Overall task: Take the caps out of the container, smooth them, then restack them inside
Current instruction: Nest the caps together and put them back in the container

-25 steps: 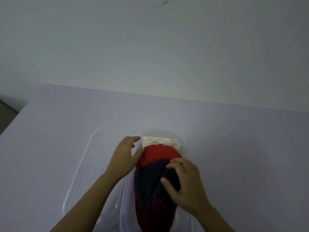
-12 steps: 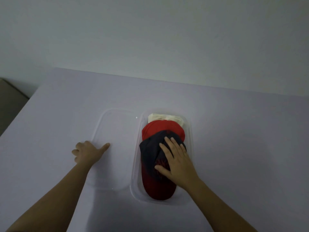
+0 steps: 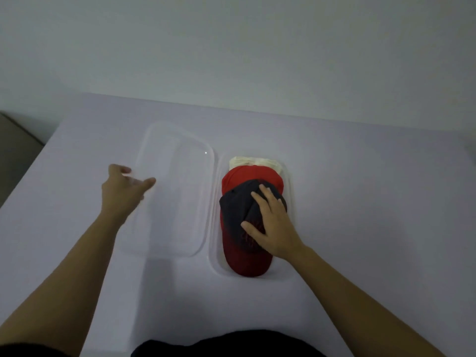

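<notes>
A clear plastic container point(image 3: 214, 222) sits on the table and holds a stack of caps. A cream cap point(image 3: 253, 161) lies at the far end, a red cap point(image 3: 244, 176) overlaps it, and a dark navy cap with a red brim point(image 3: 235, 210) lies on top. My right hand point(image 3: 273, 222) presses flat on the navy cap, fingers straight. My left hand point(image 3: 123, 188) pinches the left edge of the clear lid point(image 3: 177, 191), which lies left of the container and looks slightly raised, casting a shadow at its near edge.
The pale table point(image 3: 360, 202) runs back to a plain wall. Its left edge point(image 3: 33, 173) drops off to a darker floor. Dark clothing point(image 3: 231, 343) shows at the bottom of the view.
My left hand left the container's rim, went to the lid's left edge and took hold of it. My right hand flattened its fingers on the navy cap.
</notes>
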Action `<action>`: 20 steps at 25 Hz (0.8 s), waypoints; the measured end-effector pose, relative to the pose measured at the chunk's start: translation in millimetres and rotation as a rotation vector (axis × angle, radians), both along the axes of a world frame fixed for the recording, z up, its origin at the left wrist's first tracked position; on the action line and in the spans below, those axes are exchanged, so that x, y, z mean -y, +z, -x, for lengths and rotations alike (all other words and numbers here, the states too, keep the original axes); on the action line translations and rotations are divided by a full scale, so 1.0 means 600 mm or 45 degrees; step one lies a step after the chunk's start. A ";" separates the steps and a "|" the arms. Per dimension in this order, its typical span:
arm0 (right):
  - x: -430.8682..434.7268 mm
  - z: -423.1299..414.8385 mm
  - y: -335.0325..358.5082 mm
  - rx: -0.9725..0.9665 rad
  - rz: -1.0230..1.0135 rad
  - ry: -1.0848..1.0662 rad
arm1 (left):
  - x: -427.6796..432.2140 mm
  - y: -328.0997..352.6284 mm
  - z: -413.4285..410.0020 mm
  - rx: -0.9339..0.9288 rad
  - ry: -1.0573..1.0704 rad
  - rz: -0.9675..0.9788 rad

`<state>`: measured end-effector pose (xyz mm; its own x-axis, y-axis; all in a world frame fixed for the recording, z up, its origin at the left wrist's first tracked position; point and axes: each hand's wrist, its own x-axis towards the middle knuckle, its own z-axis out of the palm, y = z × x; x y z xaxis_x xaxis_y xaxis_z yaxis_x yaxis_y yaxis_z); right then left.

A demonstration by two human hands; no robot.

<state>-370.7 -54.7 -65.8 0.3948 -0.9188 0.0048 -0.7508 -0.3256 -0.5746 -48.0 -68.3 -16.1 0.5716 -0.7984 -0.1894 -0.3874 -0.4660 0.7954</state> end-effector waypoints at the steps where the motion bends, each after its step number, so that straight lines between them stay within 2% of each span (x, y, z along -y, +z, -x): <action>1: -0.018 -0.012 0.018 0.183 -0.019 -0.122 | -0.004 0.037 -0.003 0.125 -0.059 0.112; 3: -0.044 -0.038 0.063 0.486 -0.013 -0.361 | -0.008 0.114 -0.009 0.303 -0.147 0.323; 5: -0.057 -0.052 0.101 0.700 -0.062 -0.519 | -0.010 0.174 0.006 0.259 -0.163 0.477; 7: -0.065 -0.047 0.132 0.940 -0.183 -0.589 | -0.026 0.196 0.052 -0.018 -0.234 0.557; 10: -0.075 -0.012 0.154 1.227 -0.483 -0.588 | -0.051 0.135 0.138 -0.440 -0.391 0.394; 12: -0.078 0.015 0.146 1.108 -0.534 -0.644 | -0.064 0.074 0.188 -0.520 -0.403 0.195; 15: -0.081 0.038 0.088 0.834 -0.533 -0.787 | -0.066 -0.004 0.227 -0.298 -0.369 -0.048; 17: -0.081 0.041 0.053 0.743 -0.547 -0.811 | -0.065 -0.029 0.241 -0.150 -0.342 -0.098; 20: -0.077 0.039 0.026 0.725 -0.552 -0.845 | -0.065 -0.047 0.249 -0.110 -0.413 -0.127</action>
